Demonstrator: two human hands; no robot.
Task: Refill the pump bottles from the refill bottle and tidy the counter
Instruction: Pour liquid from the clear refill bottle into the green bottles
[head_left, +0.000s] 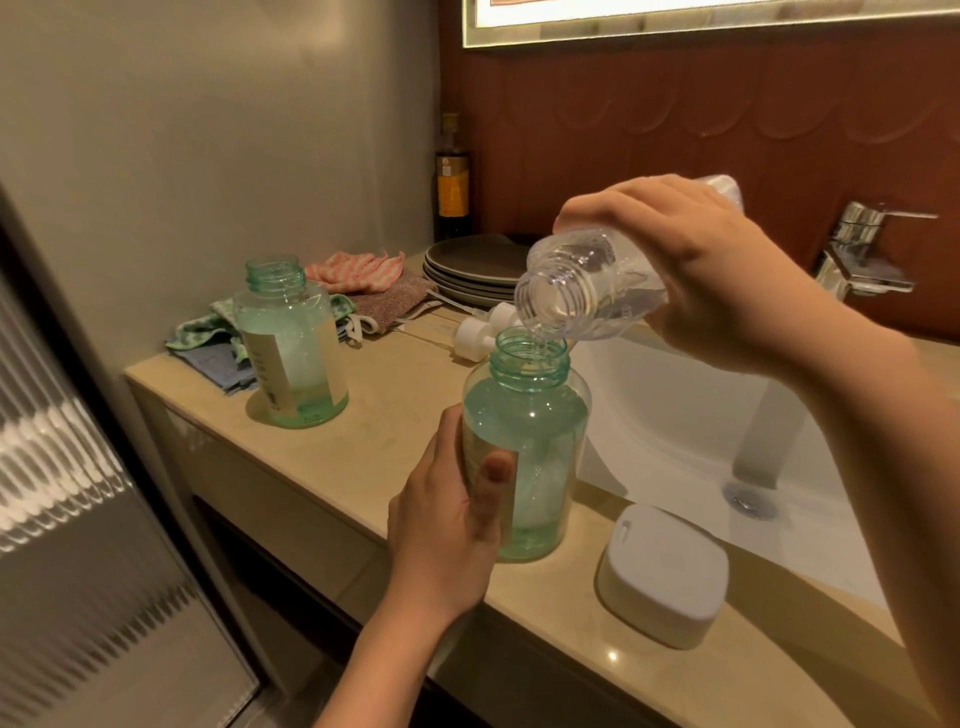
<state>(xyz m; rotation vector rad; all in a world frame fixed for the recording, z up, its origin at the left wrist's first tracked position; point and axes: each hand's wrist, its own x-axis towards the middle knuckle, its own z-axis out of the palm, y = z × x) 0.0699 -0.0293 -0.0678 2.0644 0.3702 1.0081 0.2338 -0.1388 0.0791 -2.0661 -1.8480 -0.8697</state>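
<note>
Far left on the surface (337, 452) stands one green pump bottle (288, 343), neck open and nearly full, set back, I'd guess, to keep clear of the pouring. Behind it lie crumpled cloths (358, 275). Two white pump heads (480, 330) rest on their sides, off the bottles so liquid can go in. The left hand (452, 525) has its fingers (451, 441) wrapped round the second pump bottle (524, 452), steadying it upright at the front edge beside the sink (675, 405). Above it, the right hand (701, 270) grips the clear refill bottle (582, 291), tipped mouth-down just over that open neck to pour. A white lidded box (665, 577) sits further right.
</note>
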